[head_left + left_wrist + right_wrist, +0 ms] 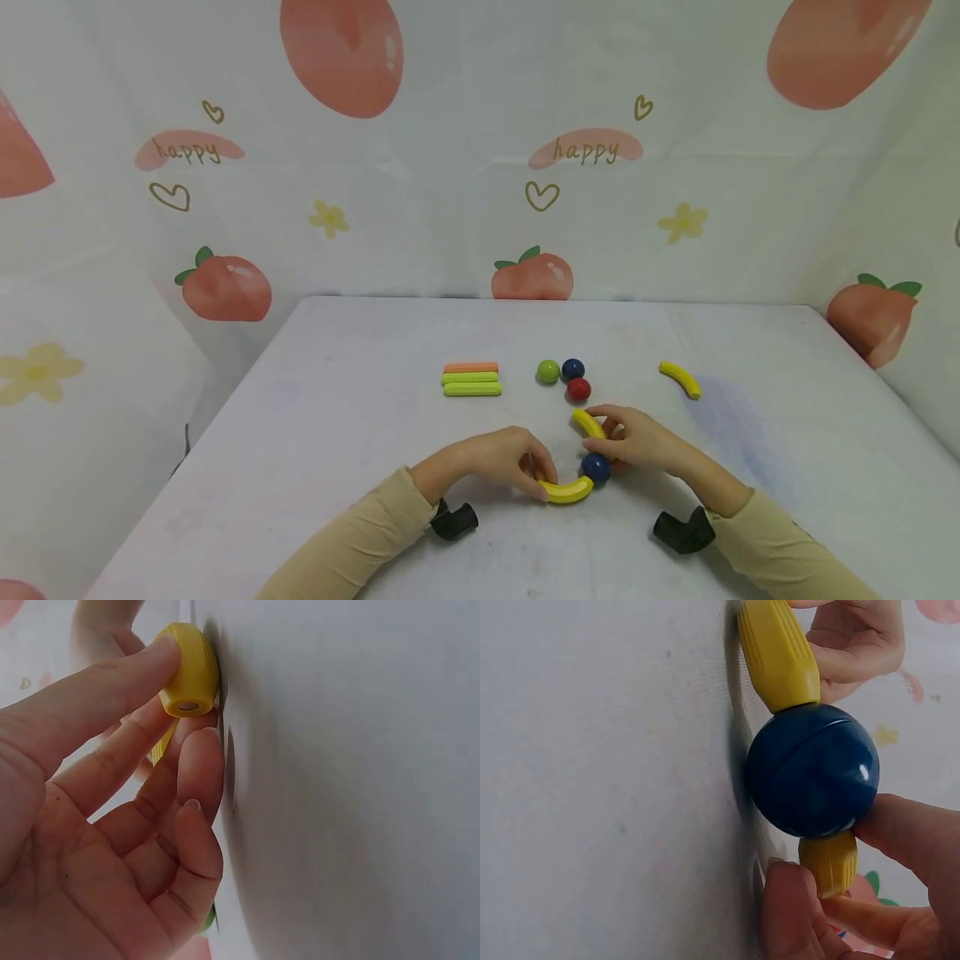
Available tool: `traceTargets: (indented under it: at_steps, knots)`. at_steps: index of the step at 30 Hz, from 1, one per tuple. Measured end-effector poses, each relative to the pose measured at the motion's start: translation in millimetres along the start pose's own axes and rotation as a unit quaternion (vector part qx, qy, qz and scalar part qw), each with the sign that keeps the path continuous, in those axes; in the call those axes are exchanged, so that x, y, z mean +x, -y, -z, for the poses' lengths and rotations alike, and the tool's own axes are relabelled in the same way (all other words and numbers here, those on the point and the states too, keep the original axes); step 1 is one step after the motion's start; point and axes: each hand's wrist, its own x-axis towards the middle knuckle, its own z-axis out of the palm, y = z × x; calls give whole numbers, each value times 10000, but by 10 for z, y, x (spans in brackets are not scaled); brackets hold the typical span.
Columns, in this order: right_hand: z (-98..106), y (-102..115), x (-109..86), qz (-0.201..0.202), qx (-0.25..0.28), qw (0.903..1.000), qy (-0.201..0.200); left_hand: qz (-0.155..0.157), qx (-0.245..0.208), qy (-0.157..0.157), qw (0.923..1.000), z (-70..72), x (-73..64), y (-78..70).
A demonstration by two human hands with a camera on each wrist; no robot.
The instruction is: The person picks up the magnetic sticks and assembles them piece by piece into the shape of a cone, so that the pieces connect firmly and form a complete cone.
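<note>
A dark blue ball (596,468) sits between two curved yellow toy rods, touching an end of each, low over the white table. My left hand (504,457) pinches the free end of the nearer yellow rod (568,492) between thumb and fingers. In the left wrist view, a small grey disc shows in that rod's end (189,706). The farther yellow rod (587,423) is held in the fingers of my right hand (637,437). In the right wrist view, my right thumb (900,825) lies against the blue ball (814,771), where it meets this rod.
Beyond my hands lie a green ball (548,372), another dark blue ball (573,369) and a red ball (578,389), grouped together. Left of them are an orange stick (471,367) and two lime-green sticks (471,388), side by side. A third curved yellow rod (680,380) lies at the right.
</note>
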Motion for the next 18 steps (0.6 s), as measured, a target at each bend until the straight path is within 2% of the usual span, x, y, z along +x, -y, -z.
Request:
traceTargets:
  at_steps: [7, 12, 15, 18]
  knots:
    - [9, -21, 13, 146, 112, 9997, -138, -148, 194, 47, 9997, -50, 35, -52]
    - [39, -35, 23, 314, 46, 9993, -190, -51, 190, -12, 9998, -21, 59, -59]
    - [52, -49, 27, 320, 4, 9993, -191, 42, 146, -214, 9997, 58, 72, -50]
    - [59, -61, 32, 330, -6, 9993, -150, 60, 120, -558, 9984, 169, 99, -42]
